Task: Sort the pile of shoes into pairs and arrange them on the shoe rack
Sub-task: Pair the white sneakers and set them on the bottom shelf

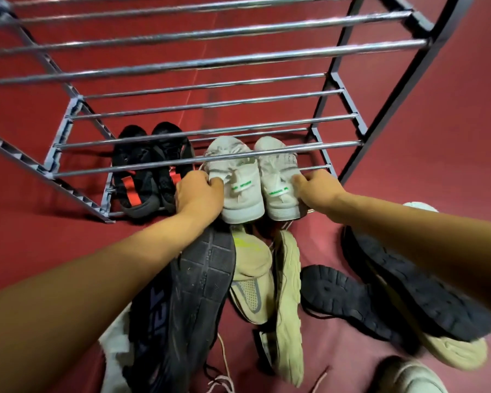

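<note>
At mid-frame, the left hand [200,194] and right hand [318,188] each grip one shoe of the white pair [253,180], fingers clamped on the outer sides, seating it on the lowest tier of the shoe rack [210,63] just right of the black pair [150,168]. To finish well, push both heels evenly until they appear level, toes under the rail. The heels seem to overhang the front bar. The unsorted pile [267,293] lies on the red floor [437,137] below.

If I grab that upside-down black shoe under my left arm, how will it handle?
The black shoe probably holds its shape: its thick sole looks stiff. It leans on the beige shoe, so lifting may shift that one.
</note>
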A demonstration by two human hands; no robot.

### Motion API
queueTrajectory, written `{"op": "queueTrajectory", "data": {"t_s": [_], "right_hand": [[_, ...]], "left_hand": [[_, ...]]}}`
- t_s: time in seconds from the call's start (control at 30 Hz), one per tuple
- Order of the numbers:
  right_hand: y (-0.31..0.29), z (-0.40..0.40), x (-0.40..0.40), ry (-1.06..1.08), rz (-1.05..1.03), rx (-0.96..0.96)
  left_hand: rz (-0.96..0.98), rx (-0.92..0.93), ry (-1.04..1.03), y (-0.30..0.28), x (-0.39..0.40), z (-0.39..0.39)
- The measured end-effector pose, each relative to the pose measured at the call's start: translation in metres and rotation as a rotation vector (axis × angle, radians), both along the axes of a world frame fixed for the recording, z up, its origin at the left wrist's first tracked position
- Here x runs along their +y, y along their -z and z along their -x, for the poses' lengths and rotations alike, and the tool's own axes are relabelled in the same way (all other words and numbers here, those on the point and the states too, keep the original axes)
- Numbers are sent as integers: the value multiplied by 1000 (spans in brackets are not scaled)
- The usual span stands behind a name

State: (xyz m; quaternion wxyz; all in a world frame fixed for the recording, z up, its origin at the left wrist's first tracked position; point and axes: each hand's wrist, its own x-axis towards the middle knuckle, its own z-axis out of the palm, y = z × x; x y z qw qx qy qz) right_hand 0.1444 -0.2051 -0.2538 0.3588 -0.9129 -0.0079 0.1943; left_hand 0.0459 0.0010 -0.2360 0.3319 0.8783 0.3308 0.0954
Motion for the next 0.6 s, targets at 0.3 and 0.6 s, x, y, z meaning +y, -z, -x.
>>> {"op": "queueTrajectory", "data": {"t_s": [0.3,0.6], "right_hand": [[16,-35,47,-10,-16,-100],[32,-5,33,-400,175,-169]], "left_hand": [[-82,241,-42,33,8,-39],[-444,217,569,47,-13,-10]]}}
